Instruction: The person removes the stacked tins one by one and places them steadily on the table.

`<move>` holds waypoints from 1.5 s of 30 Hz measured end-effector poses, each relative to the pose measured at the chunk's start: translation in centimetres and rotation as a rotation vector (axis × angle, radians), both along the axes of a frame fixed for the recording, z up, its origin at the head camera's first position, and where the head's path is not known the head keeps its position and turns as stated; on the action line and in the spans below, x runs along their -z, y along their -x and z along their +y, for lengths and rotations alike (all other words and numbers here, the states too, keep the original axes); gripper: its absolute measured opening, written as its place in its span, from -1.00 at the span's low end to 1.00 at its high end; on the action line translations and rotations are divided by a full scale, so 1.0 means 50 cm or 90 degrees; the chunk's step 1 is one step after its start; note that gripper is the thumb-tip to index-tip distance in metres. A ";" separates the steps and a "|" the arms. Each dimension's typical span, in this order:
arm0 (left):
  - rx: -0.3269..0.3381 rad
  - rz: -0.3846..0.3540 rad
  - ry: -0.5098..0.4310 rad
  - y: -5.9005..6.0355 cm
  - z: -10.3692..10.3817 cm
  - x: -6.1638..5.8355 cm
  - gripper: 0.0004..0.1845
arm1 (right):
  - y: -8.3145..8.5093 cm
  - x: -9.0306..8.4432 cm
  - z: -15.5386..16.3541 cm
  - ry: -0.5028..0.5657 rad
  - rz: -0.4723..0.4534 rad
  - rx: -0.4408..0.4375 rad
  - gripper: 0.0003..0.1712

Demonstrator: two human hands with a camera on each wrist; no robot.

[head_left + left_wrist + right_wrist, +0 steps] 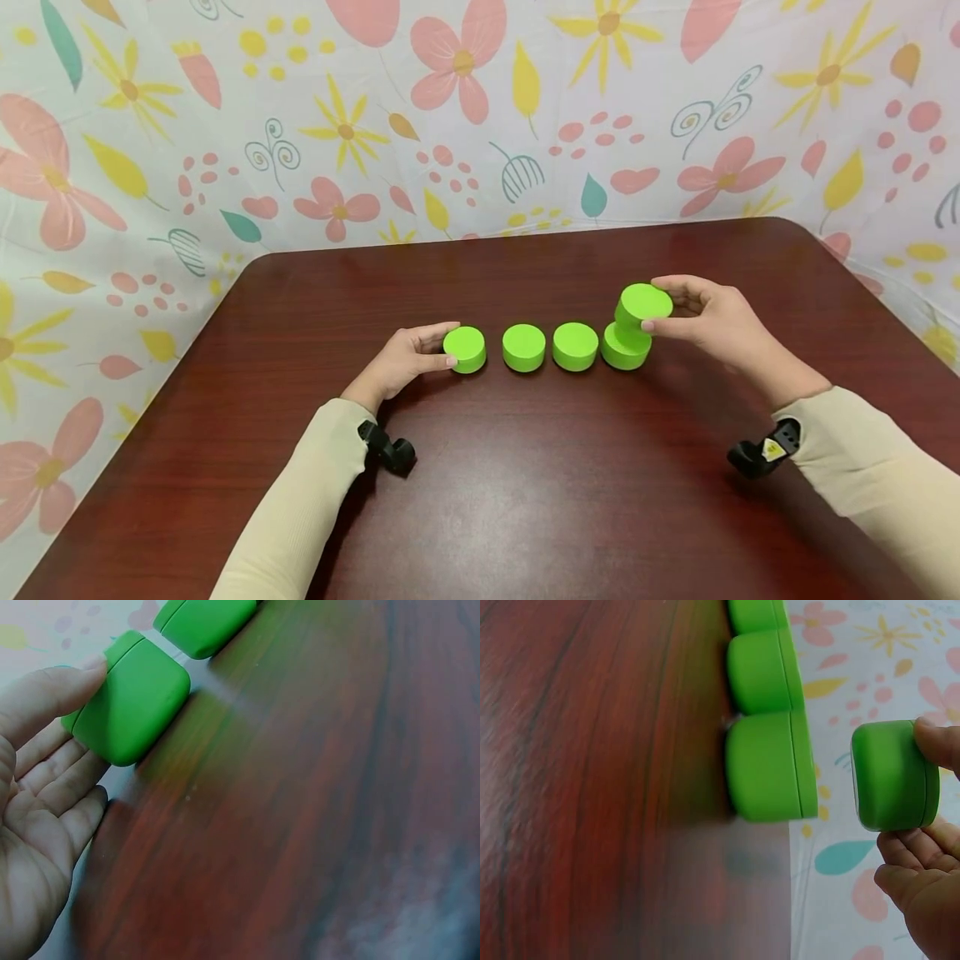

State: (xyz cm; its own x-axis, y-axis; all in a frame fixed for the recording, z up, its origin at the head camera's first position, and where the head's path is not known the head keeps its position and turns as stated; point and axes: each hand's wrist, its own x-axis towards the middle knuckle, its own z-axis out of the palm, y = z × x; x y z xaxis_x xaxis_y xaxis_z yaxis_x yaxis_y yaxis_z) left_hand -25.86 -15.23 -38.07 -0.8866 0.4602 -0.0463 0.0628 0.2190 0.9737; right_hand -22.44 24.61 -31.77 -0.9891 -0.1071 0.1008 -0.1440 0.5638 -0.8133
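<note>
**Inspector:** Dark red wood-grain table fills the lower frame of the head view; a floral cloth backdrop runs across the top. State of the discs?

**Assistant:** Four green discs lie in a row at mid-frame. The left hand touches the leftmost disc, thumb and fingertips against its side, fingers fairly straight. The right hand pinches a raised disc, tilted, just above the rightmost resting disc; whether the two touch, I cannot tell from the head view.

**Inspector:** Does another view settle it?

**Assistant:** The right wrist view shows a gap between the raised disc and the resting one.

**Inspector:** Any writing?

**Assistant:** None legible on the discs. A yellow label on the right wrist camera mount is too small to read. The left wrist view is blurred; the palm is cut off at its left edge.
</note>
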 end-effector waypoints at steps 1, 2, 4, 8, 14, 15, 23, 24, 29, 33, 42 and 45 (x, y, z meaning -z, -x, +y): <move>0.000 0.000 0.001 -0.001 0.000 -0.001 -0.36 | -0.001 0.001 0.004 0.005 0.005 -0.002 -0.29; 0.001 0.000 0.002 -0.001 0.000 -0.003 -0.35 | -0.002 0.002 0.008 0.012 0.007 -0.001 -0.30; 0.002 0.001 0.004 -0.001 0.000 -0.004 -0.35 | -0.004 0.004 0.016 0.018 0.014 -0.005 -0.29; -0.001 -0.001 0.004 0.000 0.000 -0.005 -0.35 | -0.007 0.007 0.029 0.030 0.017 0.005 -0.29; -0.005 -0.003 0.005 0.002 0.001 -0.005 -0.35 | -0.011 0.013 0.047 0.026 0.014 0.020 -0.29; -0.004 -0.002 0.006 0.002 0.001 -0.005 -0.35 | -0.012 0.015 0.050 0.021 0.013 0.021 -0.28; -0.004 0.011 0.004 -0.003 0.001 -0.006 -0.35 | -0.017 0.031 0.069 0.004 0.014 0.040 -0.28; -0.005 0.011 0.003 -0.004 0.001 -0.006 -0.35 | -0.017 0.034 0.071 0.004 0.012 0.041 -0.28; -0.006 0.010 0.000 -0.004 0.001 -0.004 -0.36 | -0.018 0.048 0.078 -0.008 -0.001 0.050 -0.26; -0.005 0.008 -0.002 -0.005 0.001 -0.001 -0.36 | -0.018 0.063 0.084 0.003 0.006 0.036 -0.28; -0.009 0.005 -0.011 -0.006 0.003 -0.002 -0.37 | -0.016 0.079 0.086 0.020 0.002 0.020 -0.30; -0.011 0.001 -0.007 -0.005 0.002 0.000 -0.37 | -0.015 0.082 0.086 0.019 -0.012 0.015 -0.29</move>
State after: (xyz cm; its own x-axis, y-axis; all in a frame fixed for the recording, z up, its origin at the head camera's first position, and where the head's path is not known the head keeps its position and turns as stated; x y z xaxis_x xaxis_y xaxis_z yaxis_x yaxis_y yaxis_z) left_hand -25.61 -15.13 -38.09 -0.8944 0.4456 -0.0396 0.0608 0.2088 0.9761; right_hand -21.70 28.90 -35.85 -0.9931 -0.0807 0.0850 -0.1153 0.5423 -0.8322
